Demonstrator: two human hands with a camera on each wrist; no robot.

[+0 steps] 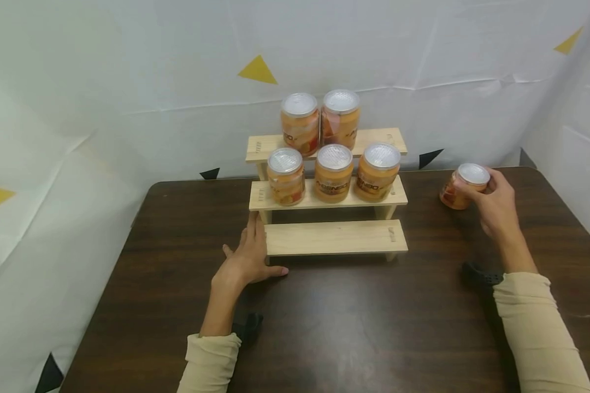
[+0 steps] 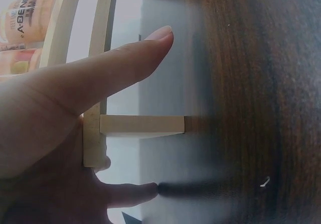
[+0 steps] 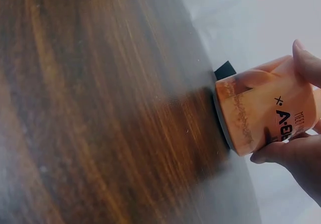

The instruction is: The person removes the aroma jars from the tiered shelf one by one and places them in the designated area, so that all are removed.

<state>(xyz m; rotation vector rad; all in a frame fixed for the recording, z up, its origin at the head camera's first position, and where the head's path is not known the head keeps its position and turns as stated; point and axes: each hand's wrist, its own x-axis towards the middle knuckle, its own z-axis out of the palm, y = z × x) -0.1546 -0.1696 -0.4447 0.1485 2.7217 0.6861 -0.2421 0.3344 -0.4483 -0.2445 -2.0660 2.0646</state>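
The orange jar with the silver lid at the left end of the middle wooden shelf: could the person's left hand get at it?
Probably yes: the left hand is at the left end of the pale wooden rack, holding no jar, and nothing seems to block the orange jar on its left.

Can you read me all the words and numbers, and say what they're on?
"A-BE", partly covered: the held jar in the right hand.
"MEET": same jar, small print.
"A-BEN", then maybe "BO", blurry: jars on the wooden stand.
Too small or blurred: marks on the stand, other jar print.
No numbers I can read.
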